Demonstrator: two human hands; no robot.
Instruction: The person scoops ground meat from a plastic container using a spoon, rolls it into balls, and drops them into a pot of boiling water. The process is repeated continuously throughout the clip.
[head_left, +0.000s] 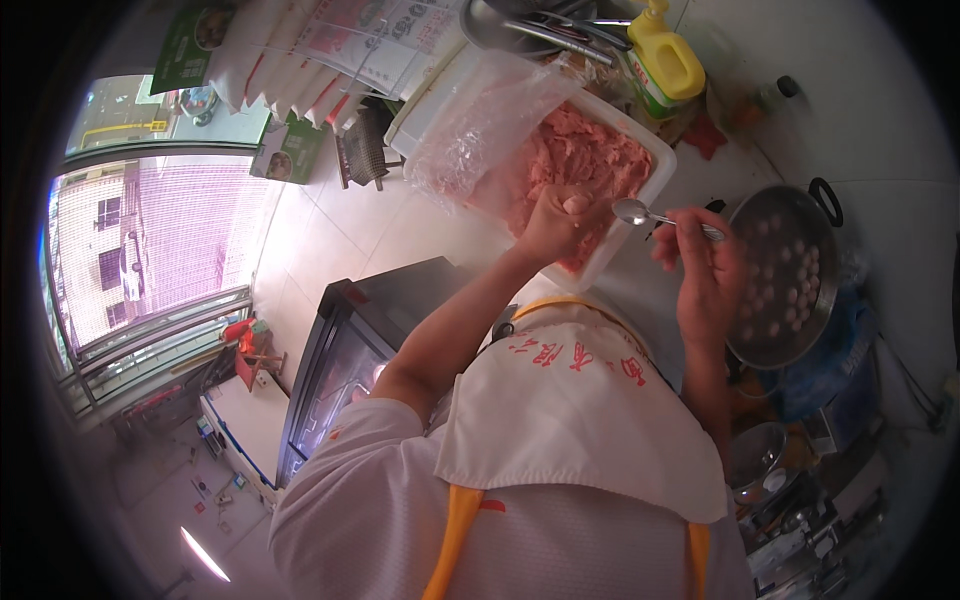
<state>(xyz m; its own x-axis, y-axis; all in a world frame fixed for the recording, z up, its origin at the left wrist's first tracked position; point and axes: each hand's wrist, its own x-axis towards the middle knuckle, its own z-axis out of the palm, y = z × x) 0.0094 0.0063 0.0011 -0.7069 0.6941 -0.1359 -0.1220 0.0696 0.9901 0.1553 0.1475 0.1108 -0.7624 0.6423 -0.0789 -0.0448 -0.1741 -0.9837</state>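
My left hand (559, 221) is closed over the raw minced meat, with a small meat ball (576, 205) bulging out at the top of the fist. The pink minced meat (589, 146) lies in a white plastic tub (664, 161), partly covered by clear plastic film (480, 127). In my right hand (697, 262) is a metal spoon (634, 212), its bowl just right of the left fist, near the tub's rim. To the right of that hand stands a round metal pan (821, 300) holding several small pale balls in liquid.
A yellow pump bottle (671, 67) and a metal bowl with utensils (487, 26) stand beyond the tub. Stacked plastic packages (277, 60) are at the upper left. A black-framed appliance (337, 360) is left of my body; a clear bowl (757, 457) is at the lower right.
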